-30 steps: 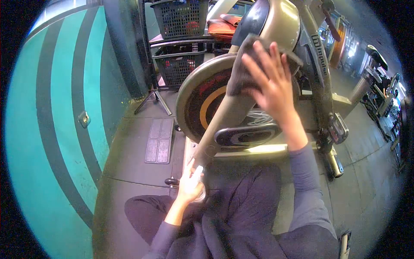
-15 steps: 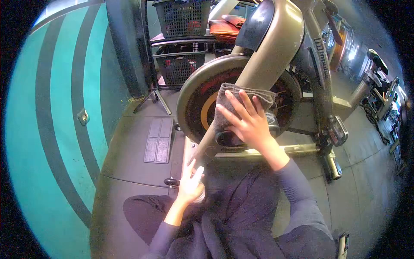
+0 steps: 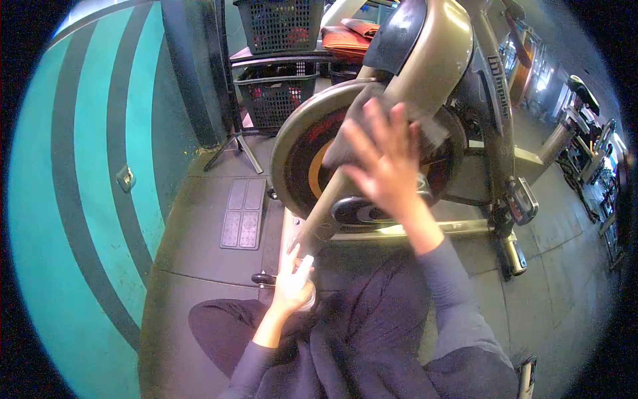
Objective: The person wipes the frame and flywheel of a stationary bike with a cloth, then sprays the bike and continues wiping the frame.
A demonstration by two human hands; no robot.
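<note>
My right hand (image 3: 389,159) holds a dark grey cloth (image 3: 339,149) against the sloping gold-beige frame tube of an exercise bike (image 3: 438,50). Its fingers are spread over the cloth, and both are smeared by motion. Lower down, my left hand (image 3: 291,289) is closed around a spray bottle (image 3: 305,265) with a white spray head. Most of the bottle is hidden by the hand. A finger of this hand reaches up to the tube's lower end. Behind the tube stands the bike's large round flywheel (image 3: 286,146), partly covered by my right hand and the cloth.
A grey step pad (image 3: 242,214) lies on the dark floor to the left. Black baskets (image 3: 279,30) sit on a rack behind, beside folded orange fabric (image 3: 347,43). A teal striped wall (image 3: 93,166) bounds the left. More exercise machines (image 3: 585,146) stand at the right.
My right hand has slid the cloth up along the tube, uncovering part of the tube and the black crank cover below. My left hand and the spray bottle have stayed in place.
</note>
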